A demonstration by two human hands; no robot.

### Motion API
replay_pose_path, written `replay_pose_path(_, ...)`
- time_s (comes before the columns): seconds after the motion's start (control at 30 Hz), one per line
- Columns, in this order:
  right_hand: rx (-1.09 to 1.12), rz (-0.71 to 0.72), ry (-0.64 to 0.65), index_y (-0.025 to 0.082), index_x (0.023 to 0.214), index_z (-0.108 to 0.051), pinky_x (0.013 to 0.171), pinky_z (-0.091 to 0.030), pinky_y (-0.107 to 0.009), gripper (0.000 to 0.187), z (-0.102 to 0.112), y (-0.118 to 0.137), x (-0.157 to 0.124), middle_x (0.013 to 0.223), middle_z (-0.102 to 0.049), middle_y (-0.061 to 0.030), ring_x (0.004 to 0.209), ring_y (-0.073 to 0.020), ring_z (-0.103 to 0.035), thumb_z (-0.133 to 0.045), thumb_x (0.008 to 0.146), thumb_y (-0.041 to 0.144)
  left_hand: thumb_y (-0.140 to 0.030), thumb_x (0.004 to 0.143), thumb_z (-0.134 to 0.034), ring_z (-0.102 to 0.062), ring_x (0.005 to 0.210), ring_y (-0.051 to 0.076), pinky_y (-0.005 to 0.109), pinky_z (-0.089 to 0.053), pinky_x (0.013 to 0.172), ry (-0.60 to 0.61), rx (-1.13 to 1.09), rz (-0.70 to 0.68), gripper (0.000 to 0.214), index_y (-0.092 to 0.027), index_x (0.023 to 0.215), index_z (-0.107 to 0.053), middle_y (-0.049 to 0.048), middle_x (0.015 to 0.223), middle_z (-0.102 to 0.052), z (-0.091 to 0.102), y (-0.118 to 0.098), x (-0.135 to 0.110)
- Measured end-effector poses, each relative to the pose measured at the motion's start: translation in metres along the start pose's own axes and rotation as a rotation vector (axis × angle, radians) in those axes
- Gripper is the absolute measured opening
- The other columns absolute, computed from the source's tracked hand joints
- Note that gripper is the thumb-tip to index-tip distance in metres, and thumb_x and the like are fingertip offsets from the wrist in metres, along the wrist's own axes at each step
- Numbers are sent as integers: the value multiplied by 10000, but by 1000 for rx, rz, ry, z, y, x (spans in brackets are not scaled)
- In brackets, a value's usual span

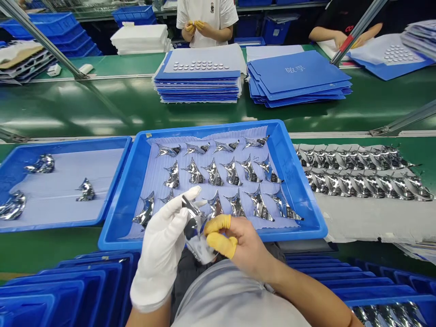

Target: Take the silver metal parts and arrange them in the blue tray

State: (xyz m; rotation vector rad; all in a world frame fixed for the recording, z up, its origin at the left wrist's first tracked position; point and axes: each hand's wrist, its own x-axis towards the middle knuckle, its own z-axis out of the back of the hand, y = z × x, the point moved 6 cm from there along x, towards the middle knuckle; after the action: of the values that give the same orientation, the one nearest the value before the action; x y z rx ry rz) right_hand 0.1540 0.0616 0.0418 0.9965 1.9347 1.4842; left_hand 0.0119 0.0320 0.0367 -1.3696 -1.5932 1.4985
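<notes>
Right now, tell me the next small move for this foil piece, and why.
Probably lower the silver foil pouch onto the near row of the blue tray. Your white-gloved left hand and right hand pinch it just above that row, and similar foil pieces stand in lines on the tray's pale liner.

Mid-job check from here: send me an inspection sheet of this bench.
surface: green belt bench, glossy, with metal rails.
job's things: silver foil piece between the hands; rows of similar pieces in a blue tray, on a pale lilac sheet.
clutter: stacked blue trays in front of the person; a second tray at left holding a few pieces.
hands: right hand, yellow finger cots, pinches the piece; left hand, white glove, beside it, contact unclear.
cables: nothing seen.
surroundings: co-worker across the belt; stacked blue folders.
</notes>
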Motion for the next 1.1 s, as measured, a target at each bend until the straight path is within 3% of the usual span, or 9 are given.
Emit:
replay_pose_path(0.13, 406, -296, -53, 195, 780, -591, 484, -490, -219, 197, -4, -27, 0, 621, -549, 54, 493, -96, -559, -688, 848, 353, -357, 827, -740, -687, 970, 192, 230, -557, 798, -9, -99, 74, 394, -232, 1201, -720, 59, 1197, -714, -6, 8, 3)
replay_pose_path(0.27, 423, -303, -62, 183, 728, -577, 533, -480, -230, 223, -6, -32, 5, 589, -568, 47, 492, -92, -552, -680, 852, 336, -411, 841, -718, -697, 934, 217, 318, -570, 835, -18, -197, 144, 308, -226, 1086, -739, 63, 1073, -738, -5, 25, 8)
replay_pose_path(0.37, 330, -256, -97, 182, 788, -613, 659, -519, -272, 193, 0, -34, 11, 655, -628, 21, 594, -114, -595, -662, 871, 349, -427, 827, -735, -694, 911, 198, 322, -543, 896, -54, -116, 3, 238, -216, 934, -759, 42, 959, -749, 7, 20, 18)
replay_pose_path(0.47, 194, -257, -204, 197, 1016, -642, 800, -551, -341, 270, 16, -44, 14, 869, -717, -34, 780, -166, -691, -665, 869, 422, -405, 818, -748, -685, 880, 176, 281, -531, 851, -101, 137, -211, 201, -217, 889, -760, 34, 936, -759, 26, -12, 37)
replay_pose_path(0.57, 64, -297, -267, 184, 1038, -645, 801, -566, -368, 336, 33, -56, 14, 994, -733, -90, 856, -207, -728, -647, 867, 473, -449, 879, -654, -678, 892, 196, 299, -520, 818, -262, 590, -422, 271, -200, 944, -740, 56, 992, -757, 55, -60, 66)
replay_pose_path(0.67, -56, -299, -275, 169, 980, -658, 756, -580, -364, 313, 41, -62, 13, 957, -736, -100, 806, -207, -736, -599, 891, 463, -524, 931, -508, -686, 895, 234, 335, -511, 805, -302, 1197, -295, 430, -174, 1080, -709, 73, 967, -759, 80, -83, 115)
replay_pose_path(0.77, -155, -272, -236, 181, 968, -673, 749, -585, -352, 261, 38, -64, 12, 972, -735, -87, 811, -202, -741, -557, 917, 409, -472, 863, -616, -688, 819, 278, 373, -497, 760, -230, 1417, -157, 339, -159, 906, -738, 90, 832, -757, 98, -77, 166)
replay_pose_path(0.87, -210, -266, -189, 182, 964, -679, 716, -579, -330, 237, 34, -66, 11, 994, -731, -85, 810, -200, -746, -525, 931, 358, -432, 883, -623, -677, 892, 252, 412, -479, 861, -162, 1627, -75, 290, -160, 909, -719, 88, 894, -744, 107, -57, 201)
replay_pose_path(1.1, -215, -303, -163, 174, 953, -686, 724, -576, -318, 235, 35, -63, 10, 974, -724, -79, 828, -198, -742, -516, 929, 334, -420, 949, -553, -618, 1052, 248, 487, -395, 1002, -142, 1938, -53, 302, -143, 981, -669, 88, 1048, -688, 107, -31, 212)
